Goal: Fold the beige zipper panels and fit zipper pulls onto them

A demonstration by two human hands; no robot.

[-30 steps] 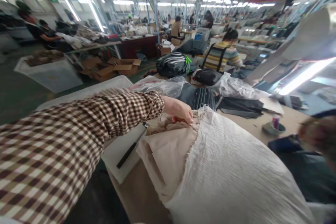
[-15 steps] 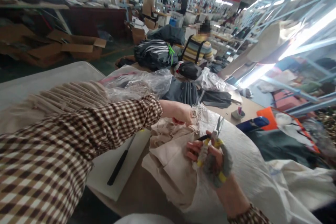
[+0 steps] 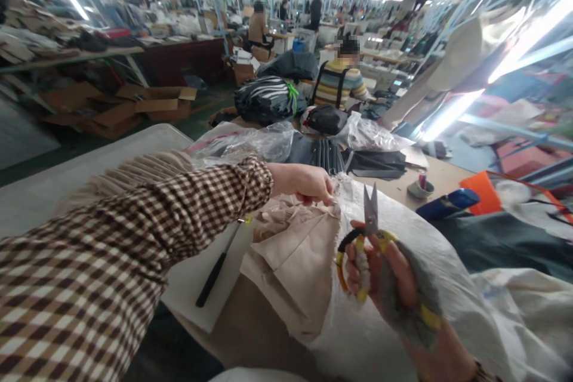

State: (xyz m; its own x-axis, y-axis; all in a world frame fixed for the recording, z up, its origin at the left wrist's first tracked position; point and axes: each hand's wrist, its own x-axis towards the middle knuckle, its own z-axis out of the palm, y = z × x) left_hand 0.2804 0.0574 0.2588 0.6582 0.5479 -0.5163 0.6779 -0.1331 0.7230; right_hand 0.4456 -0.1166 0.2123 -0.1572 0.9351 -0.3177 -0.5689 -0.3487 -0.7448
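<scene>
My left hand [image 3: 311, 183] reaches across the beige fabric pieces [image 3: 295, 259], its fingers pinched on the far edge of the cloth. To the right, my right hand [image 3: 389, 271] grips a pair of scissors [image 3: 370, 215] with yellow-wrapped handles. Their blades point up and stand slightly apart, clear of the cloth. A grey wrap with yellow bands covers part of that hand. Under the fabric's right side lies a white plastic sheet or sack [image 3: 403, 239]. A black-handled tool [image 3: 212, 277] rests on a pale board [image 3: 188, 304] below my left forearm.
Behind my left arm lies a row of beige pleated pieces [image 3: 134, 176]. Clear plastic bags [image 3: 264, 140] and dark folded fabric [image 3: 317, 155] are beyond. A small cup [image 3: 421, 189] and a blue object [image 3: 447, 203] sit at right. A seated person [image 3: 338, 83] works ahead.
My right hand with the scissors has moved right, away from the fabric, and the blades now point more upright. The left hand stays at the cloth's far edge. The view has shifted slightly.
</scene>
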